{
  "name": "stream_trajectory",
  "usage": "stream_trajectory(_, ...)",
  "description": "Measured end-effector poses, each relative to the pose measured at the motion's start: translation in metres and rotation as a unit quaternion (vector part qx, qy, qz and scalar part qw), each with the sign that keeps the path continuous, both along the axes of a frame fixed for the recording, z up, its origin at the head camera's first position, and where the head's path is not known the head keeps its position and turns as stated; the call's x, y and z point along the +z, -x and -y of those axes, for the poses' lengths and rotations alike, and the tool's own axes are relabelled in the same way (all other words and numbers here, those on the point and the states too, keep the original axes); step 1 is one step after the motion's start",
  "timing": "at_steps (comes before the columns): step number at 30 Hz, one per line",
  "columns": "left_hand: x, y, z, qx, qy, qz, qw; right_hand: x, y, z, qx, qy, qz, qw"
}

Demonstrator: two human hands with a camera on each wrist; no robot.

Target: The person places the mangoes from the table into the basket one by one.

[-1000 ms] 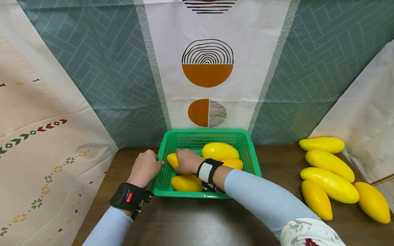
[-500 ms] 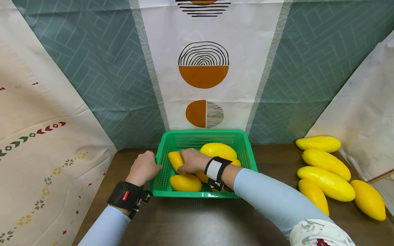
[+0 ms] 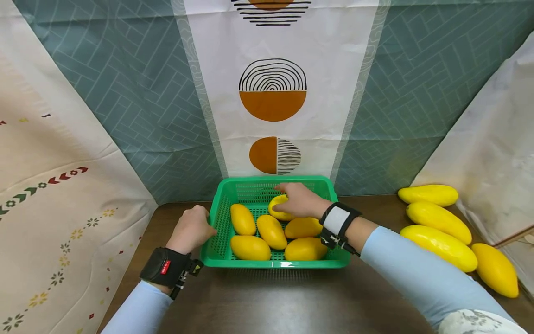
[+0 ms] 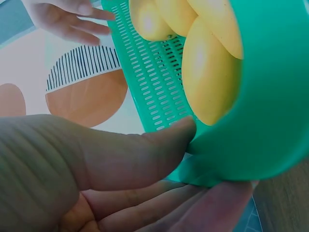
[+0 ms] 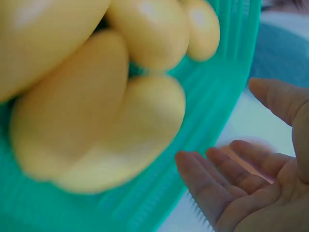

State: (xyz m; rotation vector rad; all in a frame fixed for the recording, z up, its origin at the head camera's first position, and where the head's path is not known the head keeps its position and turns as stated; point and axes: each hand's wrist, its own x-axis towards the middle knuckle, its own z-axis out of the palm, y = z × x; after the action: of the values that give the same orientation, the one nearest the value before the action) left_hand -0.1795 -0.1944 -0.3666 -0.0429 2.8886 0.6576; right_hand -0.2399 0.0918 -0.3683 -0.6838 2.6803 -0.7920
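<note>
A green plastic basket (image 3: 279, 264) stands on the table against the back cloth, with several yellow mangoes in it. My left hand (image 3: 191, 228) grips its left end; in the left wrist view the thumb (image 4: 135, 157) lies on the rim and the fingers are outside below it. My right hand (image 3: 303, 202) hovers over the back of the basket, fingers spread and holding nothing. Beneath it a brighter yellow fruit (image 3: 276, 208) is partly hidden. One mango (image 3: 243, 220) lies along the left side, beside another mango (image 3: 271, 232) in the middle.
Long yellow fruits (image 3: 438, 221) lie in a group on the right of the table, and a rounder mango (image 3: 496, 270) is beside them. My right sleeve (image 3: 417, 264) covers part of that group. A patterned cloth (image 3: 271, 157) hangs right behind the basket.
My right hand has let go of the mango at the basket's left and moved right and back, its fingers opening. My left hand keeps its grip on the basket.
</note>
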Motion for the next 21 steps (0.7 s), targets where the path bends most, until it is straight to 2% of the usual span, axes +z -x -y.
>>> stream_trajectory(5,-0.002,-0.001,0.003,0.0,0.001,-0.002,1.0,0.005,0.006,-0.05,-0.043,-0.001,-0.043,0.9981)
stream_trajectory(10,-0.003,-0.002,0.005,0.002,-0.004,0.001,1.0,0.0,0.01,-0.109,-0.101,-0.049,-0.077,0.9906)
stream_trajectory(16,-0.006,-0.002,0.005,0.002,-0.011,0.007,0.9999,-0.013,0.007,-0.188,-0.181,-0.135,-0.112,0.9678)
stream_trajectory(18,-0.006,-0.002,0.005,0.001,-0.012,0.006,0.9999,-0.016,0.003,-0.213,-0.205,-0.151,-0.112,0.9605)
stream_trajectory(21,-0.006,-0.003,0.005,-0.001,-0.015,0.005,0.9999,-0.02,-0.005,-0.246,-0.244,-0.163,-0.09,0.9518)
